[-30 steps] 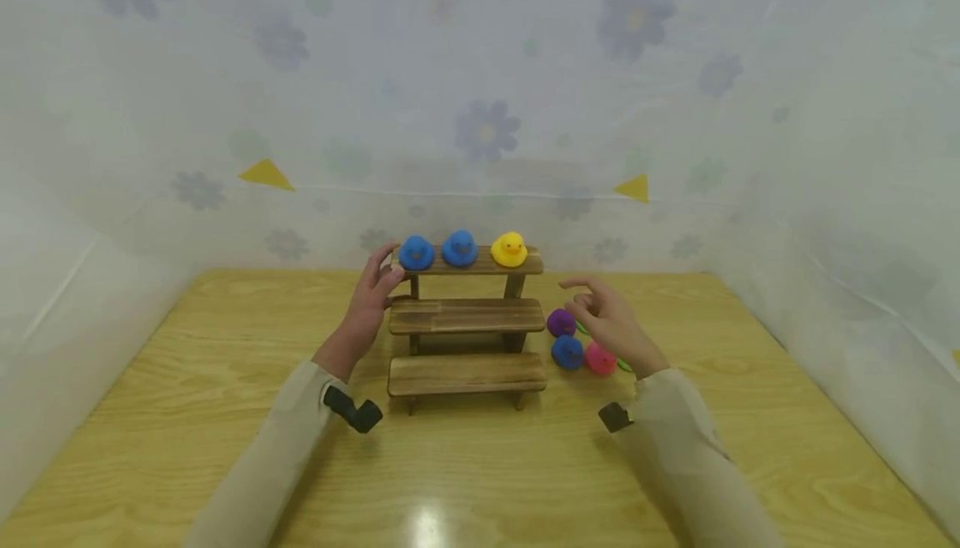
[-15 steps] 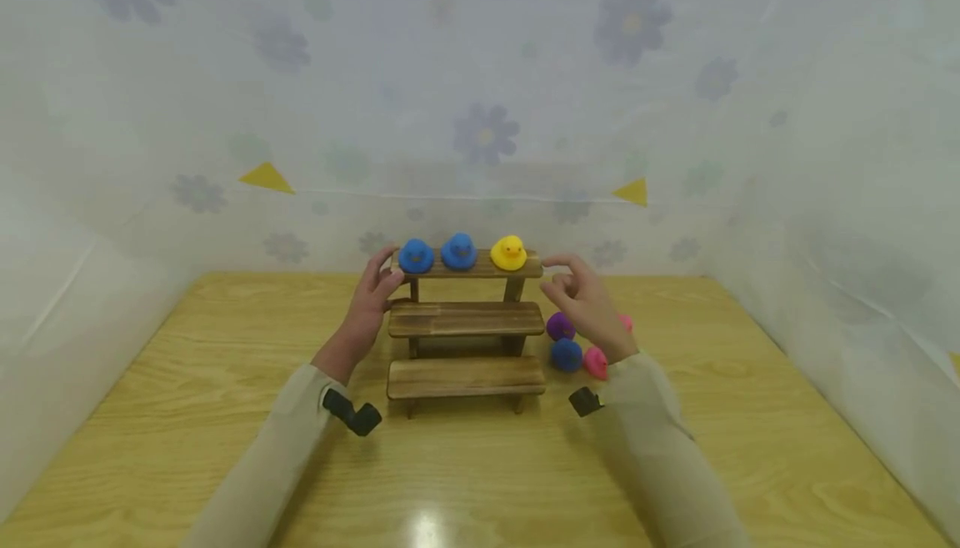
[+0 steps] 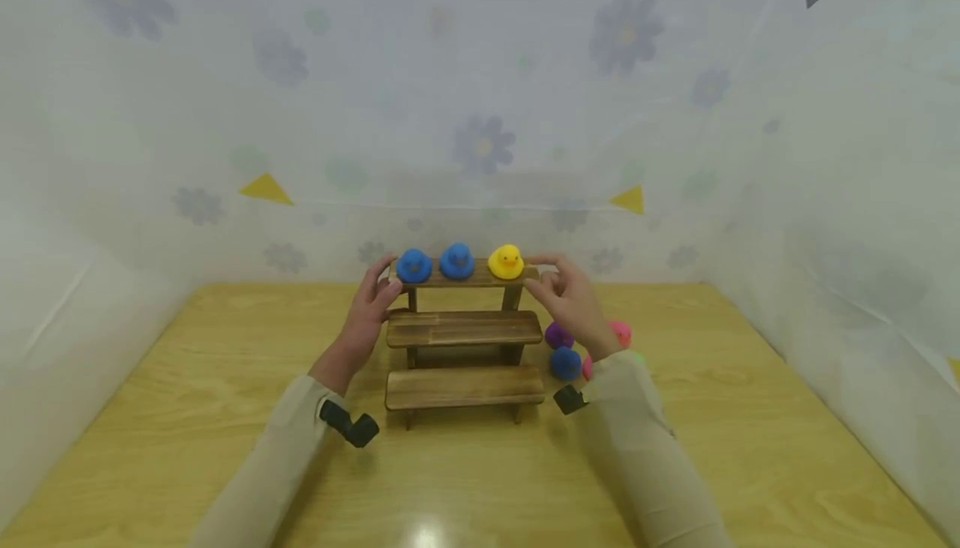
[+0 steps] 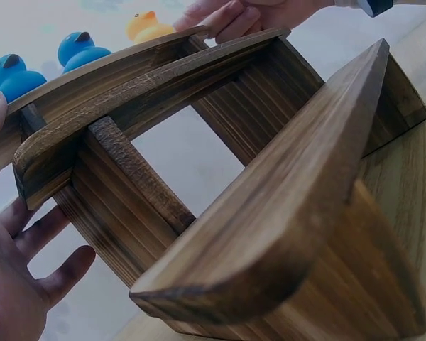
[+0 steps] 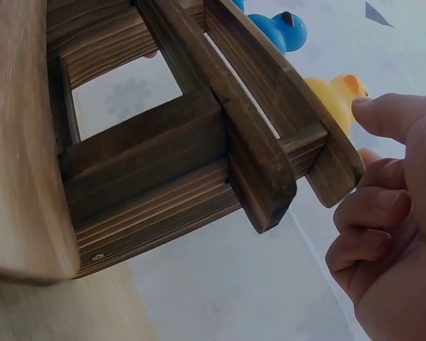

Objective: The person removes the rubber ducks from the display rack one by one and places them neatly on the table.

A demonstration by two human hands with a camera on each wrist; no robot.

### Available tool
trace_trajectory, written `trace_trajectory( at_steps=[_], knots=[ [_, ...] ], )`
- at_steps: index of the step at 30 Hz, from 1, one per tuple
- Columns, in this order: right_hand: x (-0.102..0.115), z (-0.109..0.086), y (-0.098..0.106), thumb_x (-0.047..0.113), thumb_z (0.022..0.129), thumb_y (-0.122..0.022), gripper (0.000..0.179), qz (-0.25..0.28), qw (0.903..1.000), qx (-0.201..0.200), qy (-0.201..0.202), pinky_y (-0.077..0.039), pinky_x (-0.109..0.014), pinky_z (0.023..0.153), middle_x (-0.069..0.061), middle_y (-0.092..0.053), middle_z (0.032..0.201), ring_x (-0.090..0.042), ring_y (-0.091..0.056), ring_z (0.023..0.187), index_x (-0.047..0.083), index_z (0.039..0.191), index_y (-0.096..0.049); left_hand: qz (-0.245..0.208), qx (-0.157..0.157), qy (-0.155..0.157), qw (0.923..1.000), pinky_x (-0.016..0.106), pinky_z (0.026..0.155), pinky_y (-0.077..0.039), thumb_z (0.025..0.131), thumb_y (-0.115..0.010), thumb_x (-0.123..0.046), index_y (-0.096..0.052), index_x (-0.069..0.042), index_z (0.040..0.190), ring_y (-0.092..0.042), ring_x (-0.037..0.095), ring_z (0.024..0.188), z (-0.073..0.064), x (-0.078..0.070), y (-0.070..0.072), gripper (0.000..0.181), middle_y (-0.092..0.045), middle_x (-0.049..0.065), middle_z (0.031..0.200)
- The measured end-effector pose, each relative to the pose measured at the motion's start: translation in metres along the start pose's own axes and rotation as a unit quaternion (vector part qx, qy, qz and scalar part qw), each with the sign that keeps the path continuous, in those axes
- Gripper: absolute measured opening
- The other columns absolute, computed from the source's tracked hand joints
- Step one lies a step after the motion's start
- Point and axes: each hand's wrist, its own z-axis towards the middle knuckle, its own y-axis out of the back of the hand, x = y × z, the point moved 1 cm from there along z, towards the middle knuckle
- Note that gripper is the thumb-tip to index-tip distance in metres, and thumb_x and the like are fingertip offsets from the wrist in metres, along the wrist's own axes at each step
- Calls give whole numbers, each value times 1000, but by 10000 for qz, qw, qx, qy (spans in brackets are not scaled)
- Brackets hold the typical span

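Observation:
A three-tier wooden step stand stands on the table. Along its top tier sit a blue rubber duck, another blue duck and, at the right, a yellow duck. My left hand grips the left end of the top tier, thumb in front and index finger behind; its lower fingers spread beside the stand in the left wrist view. At the tier's right end, my right hand holds the corner between thumb and index finger, close beside the yellow duck. Its other fingers are curled.
Right of the stand, partly under my right forearm, lie more ducks: a purple duck, a blue duck, a pink duck and a bit of green. A flower-patterned sheet hangs behind the table and at both sides.
My right hand has moved left from above the loose ducks to the top tier's right end. The left hand keeps its place, and the view has tilted up slightly.

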Motion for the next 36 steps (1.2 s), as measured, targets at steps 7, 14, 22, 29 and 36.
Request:
trace_trajectory(
  at_steps=[7,14,22,29,36],
  knots=[
    [2,6,-5,-3,90,-63,34,-675,9953,-257,646,-26,-21,47,-2,-31,56,-4,-24,47,-11,122,-53,-54,30,-61,10000,62,108,-24,105,-36,-30,-14,-16,155,-31,39,138,2,-3,0,56,-32,23,149],
    [-21,16,-8,10,88,-71,37,-1293,9855,-735,820,-25,-23,46,1,-29,55,0,-21,45,3,122,-59,-81,29,-66,9999,62,107,-25,104,-37,-31,-15,-16,155,-31,38,139,7,1,-1,57,-28,20,153],
    [-25,18,-11,18,83,-77,38,-1714,9714,-1157,1165,-23,-24,42,4,-31,50,-3,-21,41,6,117,-65,-89,55,28,9999,59,106,-28,104,-38,-31,-17,-18,154,-31,35,139,8,1,-8,56,-27,17,153],
    [-19,26,-11,20,80,-80,43,-2144,9590,-1346,1271,-23,-24,42,3,-34,48,-2,-23,40,4,117,-66,-81,27,-40,10000,61,108,-26,103,-38,-33,-18,-19,154,-28,35,141,12,-4,-6,56,-21,15,157],
    [-16,25,-13,24,81,-79,43,-2177,9622,-1305,986,-27,-24,41,4,-36,46,-3,-29,38,3,117,-67,-71,39,1,10000,59,106,-27,104,-37,-32,-17,-18,154,-29,36,140,9,-2,-5,56,-23,16,156]
  ],
)
